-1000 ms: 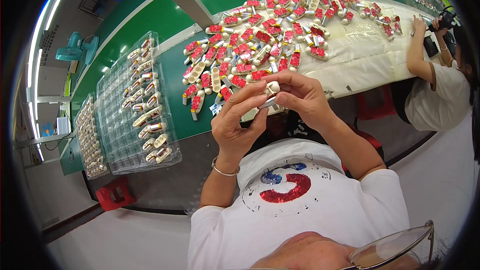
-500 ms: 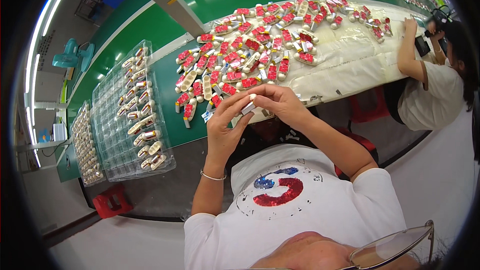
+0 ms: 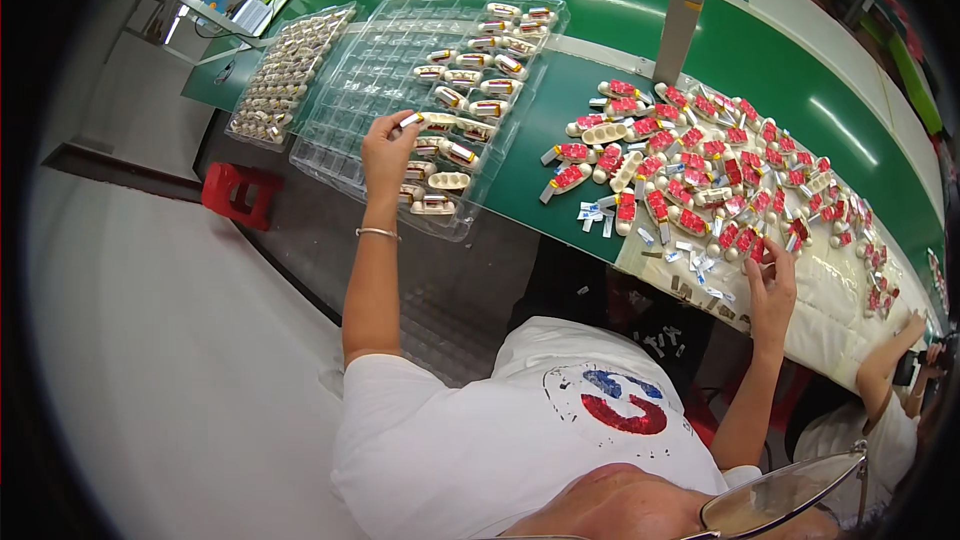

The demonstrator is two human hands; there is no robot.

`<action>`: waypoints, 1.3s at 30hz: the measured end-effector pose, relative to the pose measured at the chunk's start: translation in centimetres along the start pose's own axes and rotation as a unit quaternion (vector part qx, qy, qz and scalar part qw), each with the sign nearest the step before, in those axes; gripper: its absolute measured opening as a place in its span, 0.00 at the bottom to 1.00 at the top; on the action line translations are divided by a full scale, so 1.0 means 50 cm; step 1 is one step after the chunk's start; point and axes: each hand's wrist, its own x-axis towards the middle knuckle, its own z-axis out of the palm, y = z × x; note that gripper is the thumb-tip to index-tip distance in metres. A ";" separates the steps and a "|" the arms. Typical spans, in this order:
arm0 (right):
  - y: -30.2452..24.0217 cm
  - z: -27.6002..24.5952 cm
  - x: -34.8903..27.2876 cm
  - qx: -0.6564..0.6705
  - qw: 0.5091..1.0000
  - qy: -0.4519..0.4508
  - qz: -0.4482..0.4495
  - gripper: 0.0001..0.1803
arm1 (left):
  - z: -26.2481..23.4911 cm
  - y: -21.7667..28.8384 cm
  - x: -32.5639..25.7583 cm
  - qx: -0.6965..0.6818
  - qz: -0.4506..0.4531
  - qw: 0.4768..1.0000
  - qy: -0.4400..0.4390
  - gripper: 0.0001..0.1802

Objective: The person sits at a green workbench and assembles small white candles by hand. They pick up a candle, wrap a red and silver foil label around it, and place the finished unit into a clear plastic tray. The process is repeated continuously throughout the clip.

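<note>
My left hand [image 3: 385, 155] is raised over the near side of a clear compartment tray [image 3: 350, 90]. Its fingertips pinch a small cream pod-shaped piece [image 3: 405, 124] with a silvery part, mostly covered by the fingers. Similar pods [image 3: 448, 181] lie in the tray's right-hand compartments, close to this hand. At the near edge of a large pile, my right hand [image 3: 773, 292] has thumb and fingertips around a cream pod with a red label [image 3: 755, 248]. Many red-labelled pods [image 3: 690, 220] are heaped beside it, some with silvery tabs sticking out.
A second tray full of pods [image 3: 290, 75] stands further left. Small white-and-blue paper slips [image 3: 700, 262] are scattered along the near table edge. A metal post [image 3: 686, 15] rises behind the pile. A red stool [image 3: 240, 195] stands below the trays; another person's arm [image 3: 890, 360] is at far right.
My hands, together near the pile half a second ago, are now apart: the left over the tray with a pod, the right at the pile. The view has swung left.
</note>
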 end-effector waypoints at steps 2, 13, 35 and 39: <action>-0.017 0.003 0.011 -0.002 1.000 -0.018 -0.006 0.17 | -0.006 -0.083 0.059 0.058 0.079 0.995 0.025 0.13; 0.027 -0.017 0.050 -0.116 0.985 0.039 -0.121 0.16 | 0.051 -0.133 0.236 0.220 0.275 0.913 -0.205 0.11; -0.143 -0.008 0.015 0.242 0.952 -0.068 -0.174 0.11 | 0.307 0.491 -0.259 -0.478 -0.110 0.650 -0.581 0.24; -0.145 -0.007 -0.003 0.266 0.957 -0.100 -0.065 0.08 | 0.311 0.464 -0.299 -0.452 -0.144 0.678 -0.561 0.14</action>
